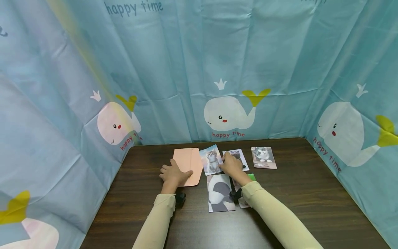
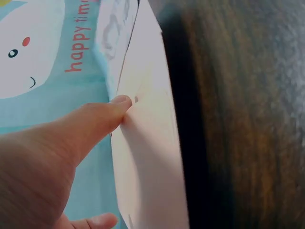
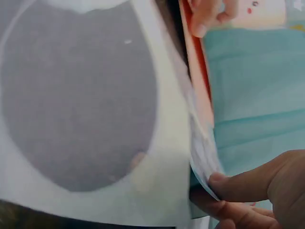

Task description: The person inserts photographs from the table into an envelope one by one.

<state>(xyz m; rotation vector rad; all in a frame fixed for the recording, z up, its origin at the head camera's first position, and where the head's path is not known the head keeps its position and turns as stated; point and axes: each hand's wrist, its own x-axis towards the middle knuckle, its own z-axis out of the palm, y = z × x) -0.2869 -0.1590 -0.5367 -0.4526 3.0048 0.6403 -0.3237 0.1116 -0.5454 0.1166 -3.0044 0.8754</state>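
Note:
On the table lies a peach paper envelope, with my left hand resting on it. The left thumb touches its face, while the other fingers spread toward its left side. Beside the envelope is a picture card of a grey tabby kitten. My right hand pinches this card's edge between thumb and fingers, and the right wrist view shows that edge lifted and bent. Partly covered by the right hand is a dark-kitten card. Nearer lies a larger grey-and-white picture card.
Another card with a grey-and-white cat lies at the right. A card with a green corner is mostly hidden beneath the right forearm. The dark wooden table meets a blue whale-print curtain at its back and sides.

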